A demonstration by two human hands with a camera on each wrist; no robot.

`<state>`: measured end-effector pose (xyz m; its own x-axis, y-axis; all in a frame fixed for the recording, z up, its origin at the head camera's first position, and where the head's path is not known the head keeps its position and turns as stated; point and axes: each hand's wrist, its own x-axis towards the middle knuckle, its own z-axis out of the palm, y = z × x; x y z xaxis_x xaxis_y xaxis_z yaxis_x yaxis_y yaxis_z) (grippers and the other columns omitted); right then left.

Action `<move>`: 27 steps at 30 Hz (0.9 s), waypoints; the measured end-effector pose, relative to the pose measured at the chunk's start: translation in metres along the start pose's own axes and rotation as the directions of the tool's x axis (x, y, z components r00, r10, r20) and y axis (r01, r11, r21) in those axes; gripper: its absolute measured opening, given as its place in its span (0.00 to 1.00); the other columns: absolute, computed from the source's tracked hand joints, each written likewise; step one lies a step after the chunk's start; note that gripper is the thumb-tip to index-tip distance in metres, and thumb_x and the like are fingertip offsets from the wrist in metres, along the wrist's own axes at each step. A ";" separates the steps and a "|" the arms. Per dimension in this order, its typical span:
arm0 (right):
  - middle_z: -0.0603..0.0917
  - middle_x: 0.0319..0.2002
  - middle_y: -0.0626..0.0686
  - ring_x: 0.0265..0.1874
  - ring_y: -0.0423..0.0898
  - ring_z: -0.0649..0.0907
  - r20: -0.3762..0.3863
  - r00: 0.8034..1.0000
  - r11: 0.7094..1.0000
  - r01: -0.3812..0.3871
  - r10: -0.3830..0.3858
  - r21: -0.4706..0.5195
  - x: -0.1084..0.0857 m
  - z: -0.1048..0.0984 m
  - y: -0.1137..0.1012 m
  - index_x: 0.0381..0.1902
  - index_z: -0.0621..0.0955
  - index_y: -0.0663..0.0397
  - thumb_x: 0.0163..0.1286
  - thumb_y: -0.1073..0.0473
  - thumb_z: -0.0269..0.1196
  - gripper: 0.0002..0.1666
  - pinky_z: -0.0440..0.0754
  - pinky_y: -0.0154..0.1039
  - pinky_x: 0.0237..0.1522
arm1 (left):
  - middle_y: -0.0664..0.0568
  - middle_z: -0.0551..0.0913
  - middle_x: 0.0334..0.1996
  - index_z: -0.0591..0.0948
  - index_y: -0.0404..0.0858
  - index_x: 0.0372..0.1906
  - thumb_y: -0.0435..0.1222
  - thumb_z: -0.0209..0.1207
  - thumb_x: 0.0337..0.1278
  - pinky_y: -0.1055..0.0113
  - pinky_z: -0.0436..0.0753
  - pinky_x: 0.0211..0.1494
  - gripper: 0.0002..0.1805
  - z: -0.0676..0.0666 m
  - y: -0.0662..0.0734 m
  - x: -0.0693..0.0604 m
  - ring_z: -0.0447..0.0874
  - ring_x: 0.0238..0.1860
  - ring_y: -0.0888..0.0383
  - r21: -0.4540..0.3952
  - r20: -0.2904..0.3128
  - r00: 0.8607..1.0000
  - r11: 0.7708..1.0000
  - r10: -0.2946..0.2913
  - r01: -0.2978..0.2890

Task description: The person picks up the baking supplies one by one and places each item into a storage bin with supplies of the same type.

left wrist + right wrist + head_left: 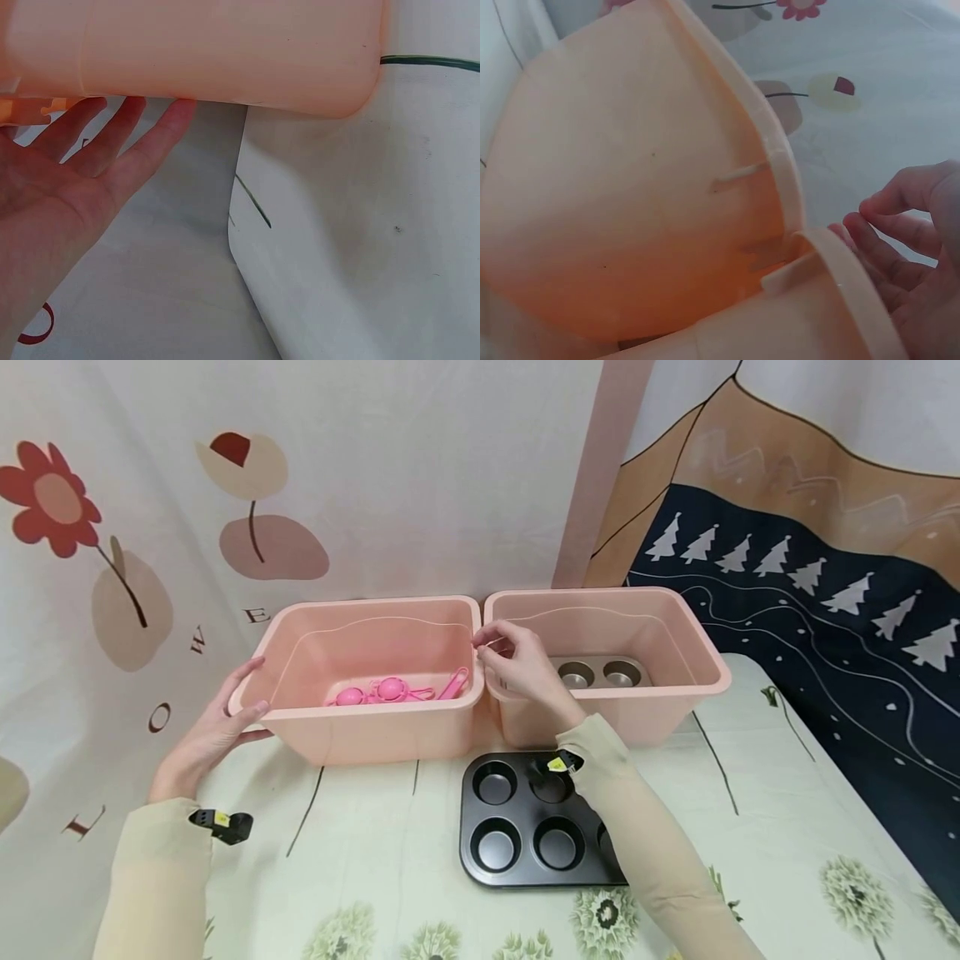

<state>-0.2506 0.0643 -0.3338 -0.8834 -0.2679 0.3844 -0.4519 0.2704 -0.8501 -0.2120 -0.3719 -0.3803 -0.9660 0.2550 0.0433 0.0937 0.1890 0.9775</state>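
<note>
My left hand [210, 731] is at the left end of a pink plastic bin [375, 735], its thumb by the front corner of the rim. In the left wrist view its spread, fairly straight fingers [154, 146] reach the bin's edge. Where this bin meets a second pink bin [600, 718], my right hand [528, 664] hovers over the rims with loosely bent fingers. Its thumb and fingertips come close together in the right wrist view, with no object seen between them. Pink measuring spoons [392, 690] lie inside the left bin.
A metal muffin pan [607, 662] lies in the right bin, partly hidden by its front wall. In front of the bins a dark muffin tin [525, 852] sits on the floral tablecloth [360, 860], partly under my right forearm. Printed curtains [420, 477] hang behind.
</note>
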 end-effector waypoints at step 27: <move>0.83 0.36 0.60 0.32 0.51 0.81 -0.007 1.000 1.000 0.002 -0.002 -0.007 -0.059 -0.047 0.001 0.39 0.81 0.65 0.67 0.70 0.60 0.05 0.79 0.37 0.37 | 0.41 0.49 0.68 0.46 0.55 0.77 0.30 0.48 0.72 0.74 0.81 0.43 0.38 0.005 0.000 -0.005 0.72 0.52 0.69 0.055 -0.049 0.996 0.996 0.069 -0.066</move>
<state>-0.2052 0.1239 -0.3402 -0.8833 -0.2620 0.3887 -0.4546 0.2765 -0.8467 -0.2064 -0.3684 -0.3819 -0.9680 0.2205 0.1202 0.1701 0.2236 0.9597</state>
